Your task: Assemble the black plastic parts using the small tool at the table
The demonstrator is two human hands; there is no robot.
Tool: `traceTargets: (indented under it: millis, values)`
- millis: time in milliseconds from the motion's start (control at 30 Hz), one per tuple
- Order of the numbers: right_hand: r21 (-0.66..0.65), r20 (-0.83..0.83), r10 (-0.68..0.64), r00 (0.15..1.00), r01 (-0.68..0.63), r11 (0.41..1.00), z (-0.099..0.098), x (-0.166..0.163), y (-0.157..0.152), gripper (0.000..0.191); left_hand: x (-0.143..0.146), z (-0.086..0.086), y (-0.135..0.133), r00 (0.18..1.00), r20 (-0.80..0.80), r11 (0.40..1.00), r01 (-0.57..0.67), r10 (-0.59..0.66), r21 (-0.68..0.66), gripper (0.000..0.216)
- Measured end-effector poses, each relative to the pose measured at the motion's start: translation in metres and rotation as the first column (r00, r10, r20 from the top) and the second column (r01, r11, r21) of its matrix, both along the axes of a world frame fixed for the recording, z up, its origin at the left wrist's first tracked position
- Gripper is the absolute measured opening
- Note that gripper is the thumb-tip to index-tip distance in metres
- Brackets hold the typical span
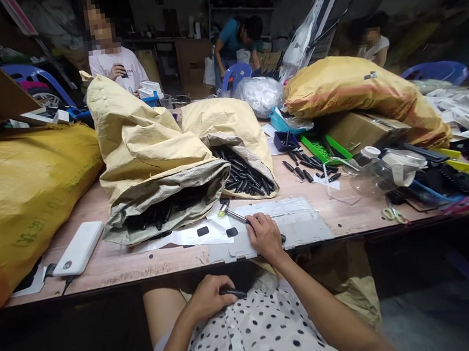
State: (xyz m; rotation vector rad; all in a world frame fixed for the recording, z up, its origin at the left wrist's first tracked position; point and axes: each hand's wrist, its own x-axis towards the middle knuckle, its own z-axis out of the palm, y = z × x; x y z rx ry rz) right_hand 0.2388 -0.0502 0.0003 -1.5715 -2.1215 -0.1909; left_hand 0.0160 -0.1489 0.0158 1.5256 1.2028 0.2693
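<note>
Hammer and slim black piece are each in our grip: our right hand is clamped around the hammer's handle over the grey board on the table. Our left hand is closed on the slim black piece at our lap. Beyond, two open tan sacks show dark pieces inside.
</note>
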Motion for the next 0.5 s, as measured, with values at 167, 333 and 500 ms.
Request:
traceTargets:
  millis: [167, 333, 500]
  values:
    - [0.012, -0.004, -0.005, 1.0, 0.005, 1.0, 0.0, -0.001, 0.0, 0.026, 0.007, -0.049, -0.003, 0.939, -0.268, 0.97, -0.238, 0.217, -0.048, 0.028]
    - [0.008, 0.001, -0.009, 1.0, 0.009, 1.0, 0.0, -0.002, 0.001, 0.026, 0.002, -0.049, -0.001, 0.896, -0.352, 0.958, -0.287, 0.271, 0.007, 0.032]
    - [0.017, 0.005, -0.01, 1.0, 0.01, 1.0, 0.0, -0.002, 0.0, 0.026, -0.011, 0.004, 0.013, 0.998, -0.045, 0.998, -0.051, 0.05, -0.022, 0.028]
